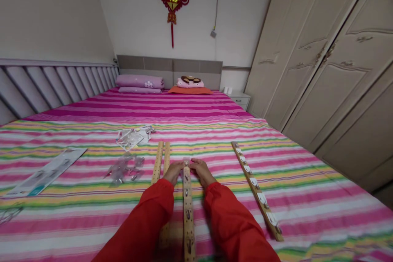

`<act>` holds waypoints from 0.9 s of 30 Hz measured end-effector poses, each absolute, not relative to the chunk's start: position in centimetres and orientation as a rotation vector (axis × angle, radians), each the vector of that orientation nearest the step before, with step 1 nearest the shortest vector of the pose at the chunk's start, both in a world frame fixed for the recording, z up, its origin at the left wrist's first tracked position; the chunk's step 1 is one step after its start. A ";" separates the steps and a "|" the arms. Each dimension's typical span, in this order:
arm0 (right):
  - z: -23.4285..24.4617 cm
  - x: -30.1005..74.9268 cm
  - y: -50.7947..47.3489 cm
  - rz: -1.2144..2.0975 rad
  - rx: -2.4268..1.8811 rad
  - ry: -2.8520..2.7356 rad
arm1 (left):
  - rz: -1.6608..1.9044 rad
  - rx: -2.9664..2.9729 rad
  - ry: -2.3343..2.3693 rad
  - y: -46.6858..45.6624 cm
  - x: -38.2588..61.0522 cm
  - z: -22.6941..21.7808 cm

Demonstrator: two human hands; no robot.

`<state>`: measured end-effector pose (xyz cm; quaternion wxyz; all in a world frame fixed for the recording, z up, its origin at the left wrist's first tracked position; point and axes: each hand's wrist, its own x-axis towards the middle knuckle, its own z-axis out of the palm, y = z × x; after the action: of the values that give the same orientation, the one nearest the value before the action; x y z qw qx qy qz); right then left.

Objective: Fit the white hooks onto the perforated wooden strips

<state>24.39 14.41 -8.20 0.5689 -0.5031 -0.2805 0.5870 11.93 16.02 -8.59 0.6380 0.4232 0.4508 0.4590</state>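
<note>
My left hand [174, 173] and my right hand [201, 172] meet at the far end of a long wooden strip [187, 204], their fingertips closed from both sides on a small shiny piece in clear plastic [186, 163]. Its exact kind is too small to tell. Several small metal fittings run along the strip, which points toward me. Left of it lie two more wooden strips [157, 161] with rows of holes, partly hidden by my left sleeve. Clear plastic packets [125, 168] of metal parts rest farther left.
At the right lies a wooden strip with white loops [257, 190]. A long flat package [49, 172] and a pile of plastic packets [135, 136] are on the left. All rest on a striped bedspread [313, 196]. Wardrobes [334, 73] stand right; a railing [55, 86] runs left.
</note>
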 end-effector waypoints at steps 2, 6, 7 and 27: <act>-8.4 24.4 14.3 1.373 -1.181 -0.666 | 1.056 0.963 1.043 16.2 11.9 -8.9; -8.9 24.2 13.8 1.343 -1.180 -0.661 | 1.068 0.977 1.053 16.0 12.1 -8.8; -9.1 24.2 13.7 1.337 -1.180 -0.657 | 1.065 0.987 1.051 15.8 12.2 -8.7; -8.9 24.5 13.1 1.365 -1.132 -0.611 | 0.836 1.299 1.557 11.9 10.5 -5.3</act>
<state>24.50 13.07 -8.88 0.5915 -0.4868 -0.2625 0.5868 10.48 11.87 -5.33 0.4565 0.5271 0.6315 0.3391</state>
